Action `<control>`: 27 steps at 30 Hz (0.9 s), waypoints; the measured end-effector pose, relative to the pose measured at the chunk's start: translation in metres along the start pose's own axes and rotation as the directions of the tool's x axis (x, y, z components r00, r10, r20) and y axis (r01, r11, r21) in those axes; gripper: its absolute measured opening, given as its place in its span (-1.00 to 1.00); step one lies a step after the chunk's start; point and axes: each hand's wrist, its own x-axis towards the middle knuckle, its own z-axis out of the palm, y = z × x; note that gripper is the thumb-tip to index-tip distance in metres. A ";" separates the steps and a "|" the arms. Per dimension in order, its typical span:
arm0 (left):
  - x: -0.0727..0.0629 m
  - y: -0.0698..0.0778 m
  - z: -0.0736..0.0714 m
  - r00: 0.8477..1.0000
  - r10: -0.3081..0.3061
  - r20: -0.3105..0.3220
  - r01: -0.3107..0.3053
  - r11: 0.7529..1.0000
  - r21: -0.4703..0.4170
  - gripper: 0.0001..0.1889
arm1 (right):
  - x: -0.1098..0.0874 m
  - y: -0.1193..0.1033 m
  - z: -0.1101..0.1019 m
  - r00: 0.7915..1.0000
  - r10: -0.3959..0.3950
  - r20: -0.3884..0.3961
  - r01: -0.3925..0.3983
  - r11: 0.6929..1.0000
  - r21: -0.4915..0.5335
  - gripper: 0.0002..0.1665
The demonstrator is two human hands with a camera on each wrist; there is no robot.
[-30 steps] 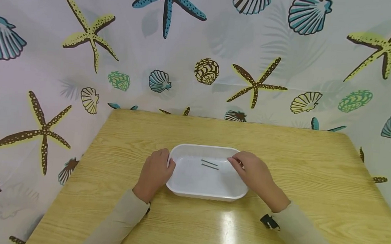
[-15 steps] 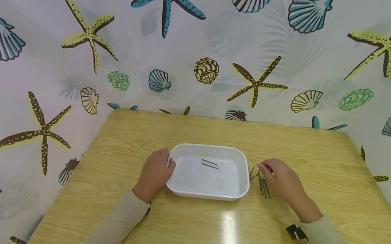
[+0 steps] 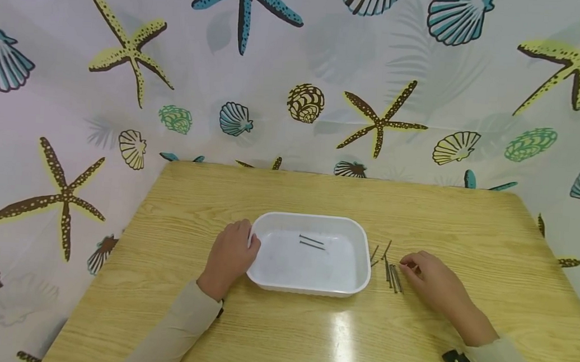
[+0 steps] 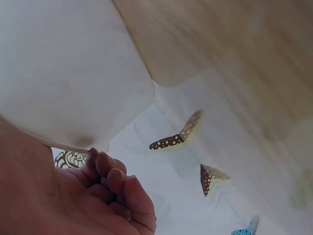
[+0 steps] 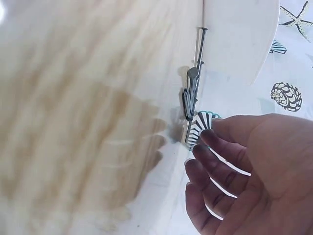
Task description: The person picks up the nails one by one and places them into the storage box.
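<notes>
A white plastic tray (image 3: 308, 287) sits on the wooden table, with two long nails (image 3: 312, 245) lying in it. My left hand (image 3: 231, 254) grips its left rim, thumb on the inner side; in the left wrist view the fingers (image 4: 139, 200) bend beneath the edge. Several loose nails (image 5: 193, 73) lie in a small group on the table just right of the tray. Beside that group hovers my right hand (image 3: 436, 284), fingers loosely bent. Nothing shows between its thumb and fingertips in the right wrist view.
The light wood table (image 3: 208, 192) carries the tray near its middle. A white cloth (image 3: 279, 51) printed with starfish and shells stands behind the table and along both sides.
My right hand has moved right from over the tray's right rim to beyond the loose nails, uncovering them. The left hand and the tray stay in place.
</notes>
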 end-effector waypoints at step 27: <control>0.000 0.001 -0.002 0.999 -0.027 0.022 0.027 1.000 -0.013 -0.77 | -0.002 -0.013 0.005 0.979 0.145 0.146 -0.152 0.988 0.038 -0.87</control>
